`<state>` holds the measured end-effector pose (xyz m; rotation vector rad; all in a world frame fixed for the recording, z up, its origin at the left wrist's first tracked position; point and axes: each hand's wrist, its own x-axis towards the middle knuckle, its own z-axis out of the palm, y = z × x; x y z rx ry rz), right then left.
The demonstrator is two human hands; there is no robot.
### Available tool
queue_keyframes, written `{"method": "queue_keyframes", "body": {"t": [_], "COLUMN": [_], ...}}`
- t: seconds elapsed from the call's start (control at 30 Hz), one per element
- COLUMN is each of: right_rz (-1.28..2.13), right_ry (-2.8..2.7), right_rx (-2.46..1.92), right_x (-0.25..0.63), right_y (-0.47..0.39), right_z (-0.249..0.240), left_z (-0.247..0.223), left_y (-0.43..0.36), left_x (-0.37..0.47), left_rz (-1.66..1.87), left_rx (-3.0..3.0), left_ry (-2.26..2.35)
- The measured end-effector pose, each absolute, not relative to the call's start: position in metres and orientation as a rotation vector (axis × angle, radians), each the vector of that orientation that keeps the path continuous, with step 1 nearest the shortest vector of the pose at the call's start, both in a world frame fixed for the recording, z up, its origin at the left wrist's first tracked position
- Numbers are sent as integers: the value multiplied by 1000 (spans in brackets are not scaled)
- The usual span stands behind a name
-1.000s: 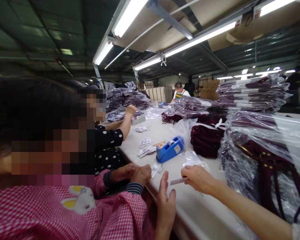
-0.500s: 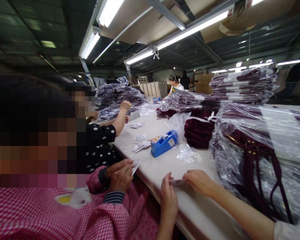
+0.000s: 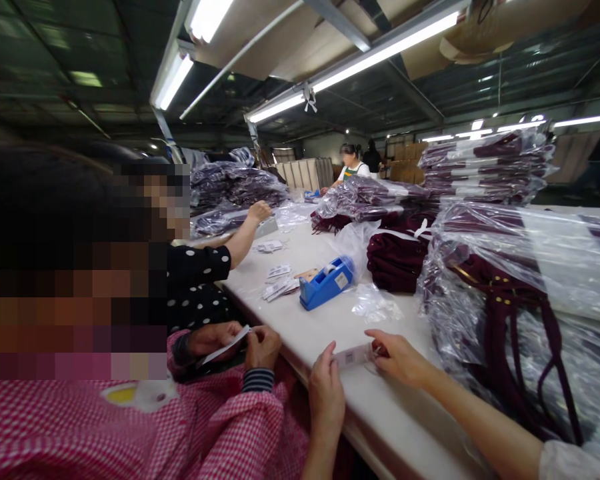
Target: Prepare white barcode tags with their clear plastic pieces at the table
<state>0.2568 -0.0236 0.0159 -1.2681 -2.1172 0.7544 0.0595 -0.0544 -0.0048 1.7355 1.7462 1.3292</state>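
Over the front edge of the pale table (image 3: 410,407), a white printed tag (image 3: 351,357) stretches between my two hands. My left hand (image 3: 329,385) grips its left end, palm facing right. At the tag's right end, my right hand (image 3: 394,358) pinches it, with a thin loop of string showing by the fingers. Beyond my hands stands a blue tape dispenser (image 3: 327,284). Left of the dispenser lie more white tags (image 3: 280,287) in small piles. Clear plastic (image 3: 375,303) rests on the table just behind my right hand.
Plastic-wrapped maroon garments (image 3: 485,167) are stacked at the right, with straps (image 3: 515,333) hanging down nearby. A folded maroon bundle (image 3: 397,260) sits behind the dispenser. Close on my left, a person in a pink checked sleeve (image 3: 250,427) handles a white tag; a dotted sleeve (image 3: 200,267) is farther back.
The tag between my hands has turned to show its printed face, and my right fingers have spread somewhat. The neighbour's hands have moved apart along another tag.
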Motion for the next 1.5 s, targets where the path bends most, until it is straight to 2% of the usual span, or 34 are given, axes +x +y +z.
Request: {"method": "queue_keyframes", "body": {"t": [0.8,1.3,1.5], "right_rz": [709,804,1154], "right_ry": [-1933,-1711,-1669], "right_rx": [-1340,-1365,-1288], "right_x": [243,243,253], "right_y": [-30,-32,-28], "right_z": [10,0,19], "left_z": [-12,-13,-11], "left_y": [-49,-57,-54], "left_x": [79,78,73], "left_rz": [1563,1505,1402], "left_rx": [1604,1853,1992], "left_ry": [1720,1701,1715]}}
